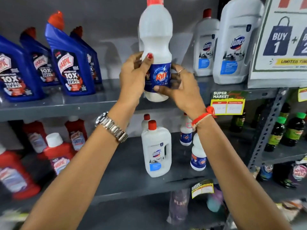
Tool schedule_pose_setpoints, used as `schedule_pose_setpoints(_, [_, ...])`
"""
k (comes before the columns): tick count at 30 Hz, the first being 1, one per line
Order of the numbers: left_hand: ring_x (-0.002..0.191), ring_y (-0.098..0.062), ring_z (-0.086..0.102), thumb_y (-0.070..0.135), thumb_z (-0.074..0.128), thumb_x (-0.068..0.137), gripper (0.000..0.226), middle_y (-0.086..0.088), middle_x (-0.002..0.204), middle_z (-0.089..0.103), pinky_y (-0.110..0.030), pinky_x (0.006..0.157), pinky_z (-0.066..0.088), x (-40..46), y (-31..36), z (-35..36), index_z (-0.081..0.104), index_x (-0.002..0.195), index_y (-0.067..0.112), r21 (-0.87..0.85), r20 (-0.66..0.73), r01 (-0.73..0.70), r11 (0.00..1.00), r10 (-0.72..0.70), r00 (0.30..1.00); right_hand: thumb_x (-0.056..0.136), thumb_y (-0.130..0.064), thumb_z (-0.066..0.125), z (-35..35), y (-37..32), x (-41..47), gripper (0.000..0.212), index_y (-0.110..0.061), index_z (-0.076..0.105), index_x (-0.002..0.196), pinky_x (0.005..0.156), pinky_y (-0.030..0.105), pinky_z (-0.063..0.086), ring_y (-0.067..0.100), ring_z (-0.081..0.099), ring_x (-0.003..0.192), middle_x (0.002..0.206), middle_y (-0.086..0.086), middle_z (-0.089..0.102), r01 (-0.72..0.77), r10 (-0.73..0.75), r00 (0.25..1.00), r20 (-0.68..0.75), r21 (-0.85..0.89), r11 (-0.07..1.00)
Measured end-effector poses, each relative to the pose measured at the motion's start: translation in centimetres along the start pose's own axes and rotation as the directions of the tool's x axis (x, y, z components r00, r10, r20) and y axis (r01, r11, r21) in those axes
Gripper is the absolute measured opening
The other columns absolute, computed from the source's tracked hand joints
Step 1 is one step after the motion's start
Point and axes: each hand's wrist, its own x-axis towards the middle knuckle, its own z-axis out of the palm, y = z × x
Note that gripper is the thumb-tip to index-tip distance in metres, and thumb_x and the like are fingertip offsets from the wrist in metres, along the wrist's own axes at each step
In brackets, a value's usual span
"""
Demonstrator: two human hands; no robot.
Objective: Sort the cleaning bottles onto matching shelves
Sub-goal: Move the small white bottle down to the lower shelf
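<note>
A tall white Rin bottle [156,39] with a red cap and blue label stands upright at the front edge of the upper grey shelf [66,103]. My left hand [132,75] wraps its left side and my right hand [181,87] grips its lower right. Blue Harpic bottles [71,67] stand on the same shelf to the left, white Domex bottles [235,45] to the right. On the lower shelf [126,171] stand a white Domex bottle [156,151], small Rin bottles [197,156] and red Harpic bottles [56,153].
A "Buy 1" offer sign [282,40] leans at the upper right. Yellow price tags [227,103] hang on the shelf edge. Dark bottles with green caps [292,130] fill the neighbouring rack on the right. Bagged goods lie on the bottom shelf.
</note>
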Motion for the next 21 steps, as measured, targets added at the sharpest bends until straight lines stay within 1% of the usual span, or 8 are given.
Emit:
schedule_pose_setpoints(3, [0.088,0.002,0.064,0.03,0.056,0.086,0.025,0.014,0.094,0.064,-0.031,0.084,0.056,-3.0,0.0,-2.0,0.055,0.109,0.019,0.012,0.024,-0.056,0.998,0.056,0.998,0.061,-0.023,0.081,0.8,-0.4,-4.0,0.07,-0.017,0.049,0.123,0.094,0.036,0.052,0.013,0.063,0.105,0.115,0.002,0.066,0.053,-0.052,0.999,-0.013,0.115,0.992])
schedule_pose_setpoints(5, [0.101,-0.006,0.063,0.029,0.057,0.084,0.031,0.006,0.105,0.065,-0.032,0.092,0.052,-5.1,-0.9,-2.9,0.055,0.114,0.018,0.025,0.047,-0.077,0.997,0.076,0.996,0.063,-0.021,0.081,1.6,0.2,-6.3,0.063,-0.022,0.051,0.118,0.091,0.031,0.052,0.007,0.063,0.104,0.111,-0.005,0.065,0.071,-0.073,0.997,0.002,0.184,0.98])
schedule_pose_setpoints(7, [0.108,-0.011,0.06,0.028,0.057,0.082,0.031,0.003,0.111,0.065,-0.032,0.093,0.05,-7.5,-2.7,-4.2,0.056,0.113,0.029,0.011,0.035,-0.061,0.998,0.061,0.998,0.064,-0.017,0.081,2.9,1.8,-8.4,0.063,-0.021,0.05,0.118,0.09,0.03,0.053,0.008,0.063,0.105,0.112,-0.008,0.065,0.031,-0.042,0.998,0.042,0.235,0.972])
schedule_pose_setpoints(9, [0.107,-0.008,0.061,0.026,0.057,0.082,0.029,0.013,0.109,0.066,-0.029,0.089,0.051,-9.9,-5.3,-5.6,0.056,0.108,0.039,-0.01,0.007,-0.023,1.0,0.023,1.0,0.064,-0.016,0.08,4.8,4.0,-10.4,0.067,-0.023,0.048,0.123,0.088,0.025,0.054,0.0,0.062,0.104,0.11,-0.017,0.062,-0.037,0.022,0.997,0.069,0.221,0.975])
schedule_pose_setpoints(11, [0.109,-0.009,0.06,0.022,0.057,0.083,0.034,0.013,0.112,0.066,-0.028,0.088,0.052,-12.1,-8.3,-6.9,0.056,0.115,0.033,-0.02,-0.029,0.026,0.999,-0.026,0.999,0.063,-0.014,0.081,6.9,6.4,-12.3,0.075,-0.026,0.045,0.128,0.086,0.021,0.054,-0.008,0.059,0.1,0.109,-0.019,0.06,-0.121,0.103,0.99,0.098,0.197,0.973])
schedule_pose_setpoints(14, [0.113,-0.01,0.057,0.013,0.055,0.084,0.04,0.0,0.123,0.06,-0.031,0.095,0.049,-14.4,-12.7,-8.8,0.051,0.124,0.021,-0.026,-0.06,0.11,0.994,-0.112,0.992,0.063,-0.013,0.081,10.2,9.9,-14.6,0.076,-0.042,0.042,0.122,0.088,0.028,0.055,0.008,0.062,0.102,0.113,-0.007,0.063,-0.208,0.187,0.973,0.139,0.157,0.966])
schedule_pose_setpoints(18, [0.117,-0.013,0.053,0.003,0.05,0.088,0.045,-0.004,0.132,0.05,-0.028,0.098,0.047,-15.5,-17.7,-10.9,0.042,0.13,0.013,0.038,-0.06,0.247,0.968,-0.245,0.968,0.066,-0.014,0.079,14.6,14.3,-16.4,0.076,-0.017,0.04,0.131,0.09,0.043,0.055,0.023,0.064,0.103,0.118,0.011,0.066,-0.326,0.3,0.918,0.258,0.062,0.943])
schedule_pose_setpoints(21, [0.119,-0.018,0.051,-0.001,0.047,0.089,0.044,-0.015,0.137,0.046,-0.03,0.099,0.047,-15.5,-21.1,-12.4,0.039,0.132,0.003,0.121,-0.042,0.324,0.938,-0.321,0.946,0.066,-0.009,0.077,17.7,17.0,-16.9,0.08,-0.014,0.036,0.134,0.091,0.048,0.053,0.028,0.063,0.107,0.12,0.015,0.064,-0.387,0.373,0.882,0.288,-0.01,0.922])
